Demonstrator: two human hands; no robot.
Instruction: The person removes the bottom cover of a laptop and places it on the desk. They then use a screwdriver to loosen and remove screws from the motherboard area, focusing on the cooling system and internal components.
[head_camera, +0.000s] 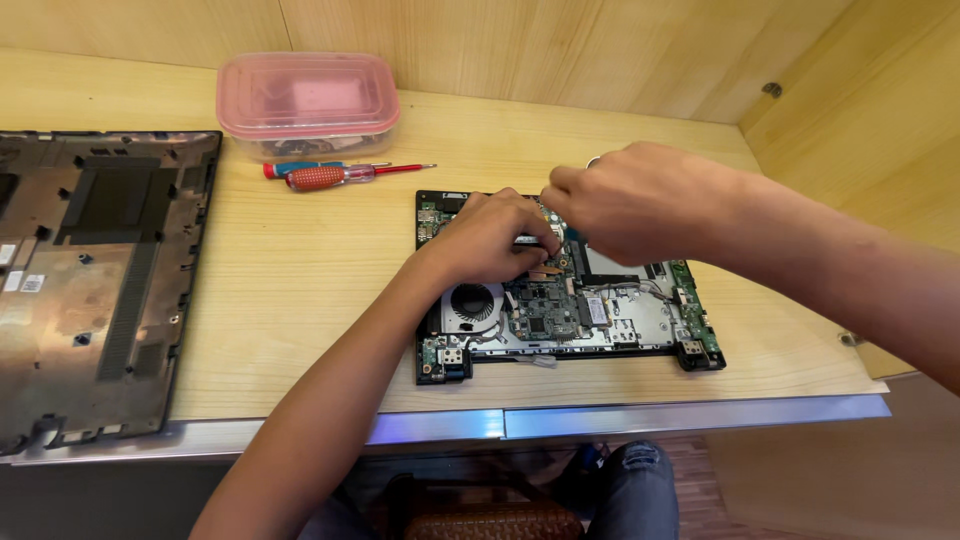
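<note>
An opened laptop base (640, 330) lies on the wooden desk, its green circuit board (545, 310) and round black fan (472, 303) exposed. My left hand (490, 240) rests on the board above the fan, fingers curled down onto a small part near the copper heat pipe. My right hand (630, 200) reaches in from the right and meets the left, its thumb and fingers pinched together over the same spot. What the fingers pinch is hidden by the hands.
The laptop's removed bottom cover (95, 280) lies at the left. A pink-lidded plastic box (307, 102) stands at the back, with two red-handled screwdrivers (330, 176) in front of it. Wooden walls close the back and right. A metal strip (600, 418) edges the desk front.
</note>
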